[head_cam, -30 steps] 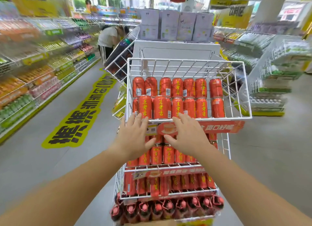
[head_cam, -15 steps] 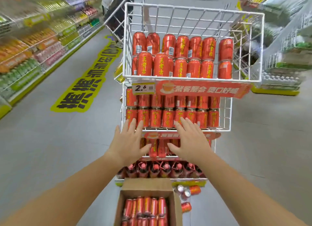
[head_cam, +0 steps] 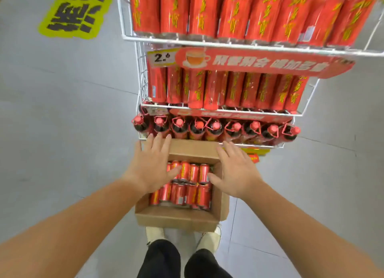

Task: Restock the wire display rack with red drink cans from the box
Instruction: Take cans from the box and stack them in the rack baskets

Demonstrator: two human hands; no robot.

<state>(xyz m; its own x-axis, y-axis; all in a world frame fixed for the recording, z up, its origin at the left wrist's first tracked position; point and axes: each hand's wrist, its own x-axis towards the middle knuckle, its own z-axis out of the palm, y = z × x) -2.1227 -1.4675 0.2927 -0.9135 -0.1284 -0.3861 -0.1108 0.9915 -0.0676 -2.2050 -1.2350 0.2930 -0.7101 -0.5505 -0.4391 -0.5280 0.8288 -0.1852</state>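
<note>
An open cardboard box (head_cam: pixel 176 218) sits on the floor in front of the white wire display rack (head_cam: pixel 228 44). Several red drink cans (head_cam: pixel 188 184) lie in rows inside the box. My left hand (head_cam: pixel 151 167) hovers over the box's left side with fingers spread, holding nothing. My right hand (head_cam: pixel 236 173) hovers over the box's right side, also spread and empty. The rack's upper tiers are packed with upright red cans (head_cam: pixel 234 11), and its bottom tier holds dark bottles with red caps (head_cam: pixel 216 129).
A red banner with a price tag (head_cam: pixel 162 58) hangs on the rack's middle tier. Grey floor lies on both sides of the rack, with a yellow floor sticker (head_cam: pixel 72 11) at the upper left. My shoes (head_cam: pixel 153 235) stand just behind the box.
My view has tilted down from the rack's top tiers to the box on the floor. Both hands have dropped from the rack front to just above the box, still spread and empty.
</note>
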